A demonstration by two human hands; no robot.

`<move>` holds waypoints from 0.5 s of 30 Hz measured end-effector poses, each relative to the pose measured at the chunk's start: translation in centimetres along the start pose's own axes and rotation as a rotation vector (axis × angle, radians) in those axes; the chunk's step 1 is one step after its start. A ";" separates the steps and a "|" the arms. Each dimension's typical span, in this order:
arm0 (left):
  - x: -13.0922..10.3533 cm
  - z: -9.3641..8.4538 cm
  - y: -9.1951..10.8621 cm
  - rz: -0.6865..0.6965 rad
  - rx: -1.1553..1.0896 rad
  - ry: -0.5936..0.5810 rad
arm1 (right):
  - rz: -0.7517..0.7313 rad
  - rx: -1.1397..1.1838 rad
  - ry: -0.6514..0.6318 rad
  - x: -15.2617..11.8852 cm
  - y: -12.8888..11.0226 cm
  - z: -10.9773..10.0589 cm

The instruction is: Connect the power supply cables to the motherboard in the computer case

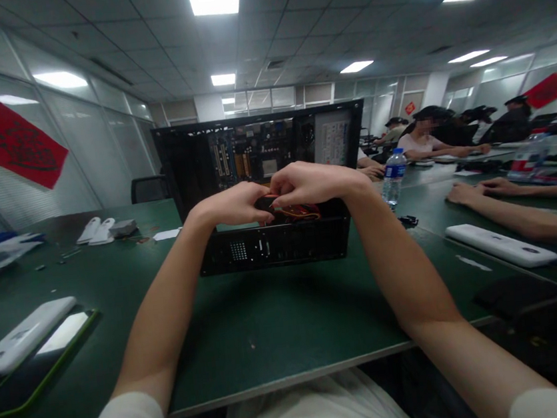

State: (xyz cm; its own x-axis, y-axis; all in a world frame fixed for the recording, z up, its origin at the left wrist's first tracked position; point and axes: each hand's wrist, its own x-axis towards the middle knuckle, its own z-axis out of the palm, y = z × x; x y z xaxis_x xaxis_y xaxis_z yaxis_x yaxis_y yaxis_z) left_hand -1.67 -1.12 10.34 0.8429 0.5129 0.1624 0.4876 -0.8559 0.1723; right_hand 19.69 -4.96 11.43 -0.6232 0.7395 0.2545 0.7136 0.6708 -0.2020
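An open black computer case (273,246) stands on the green table, with a motherboard (268,151) and a silver labelled power supply (332,142) showing inside. Both hands reach over its near edge into the opening. My left hand (238,204) has its thumb and fingers closed around a small dark part whose outline is hidden. My right hand (308,182) is bent down beside it, fingers pinched near the same spot, almost touching the left. A bundle of red, yellow and black cables (304,212) lies just under the right hand.
A phone with a green edge (49,359) and a white device (24,335) lie at the left. White shoe-like items (96,231) are farther back. To the right are a water bottle (394,179), another white device (501,244) and a person's hands (478,191). More people sit behind.
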 end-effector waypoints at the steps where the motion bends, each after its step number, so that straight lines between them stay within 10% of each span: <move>1: -0.1 -0.1 0.2 0.007 0.018 0.019 | 0.001 -0.002 0.003 -0.1 0.1 -0.1; 15: -0.4 -0.4 0.2 -0.027 -0.550 0.148 | -0.053 0.131 0.052 -1.6 0.7 -1.4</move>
State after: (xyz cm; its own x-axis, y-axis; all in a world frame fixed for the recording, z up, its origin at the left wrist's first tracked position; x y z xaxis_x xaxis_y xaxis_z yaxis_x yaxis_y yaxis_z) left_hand -2.06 -1.45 10.67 0.7715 0.5721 0.2783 0.2850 -0.7019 0.6528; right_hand 21.60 -5.75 12.21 -0.6389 0.7014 0.3160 0.6303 0.7127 -0.3078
